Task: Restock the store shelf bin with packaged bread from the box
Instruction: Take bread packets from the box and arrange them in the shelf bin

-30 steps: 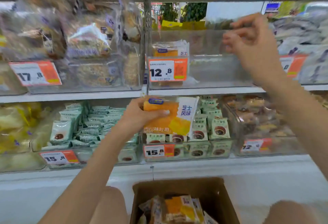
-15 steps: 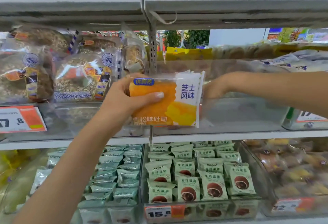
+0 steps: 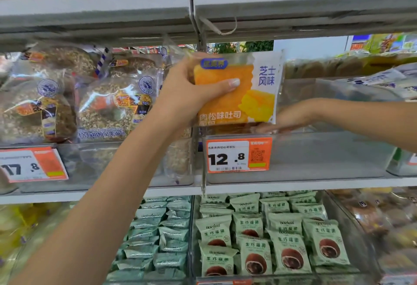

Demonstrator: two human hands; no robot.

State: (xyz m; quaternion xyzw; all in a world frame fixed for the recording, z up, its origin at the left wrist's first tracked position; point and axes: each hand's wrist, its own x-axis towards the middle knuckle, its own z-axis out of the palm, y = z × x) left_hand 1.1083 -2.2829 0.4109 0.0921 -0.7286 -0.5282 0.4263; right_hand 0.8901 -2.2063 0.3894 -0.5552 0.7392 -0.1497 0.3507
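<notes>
Gripping orange-and-white bread pack [image 3: 239, 88], left hand [image 3: 180, 90] above clear bin [image 3: 316, 156].

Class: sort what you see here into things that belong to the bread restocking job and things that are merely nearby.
Belongs to the job:
left hand
orange bread packet in its grip
right hand
clear shelf bin
12.8 price tag

Merely nearby:
grain bagel bags
17.8 price tag
green snack packets

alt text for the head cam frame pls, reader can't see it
A left hand holds an orange bread pack upright above a clear shelf bin tagged 12.8, while the right hand reaches into the bin behind the pack. Grain-bread bags sit to the left; green snack packs fill the shelf below.
</notes>
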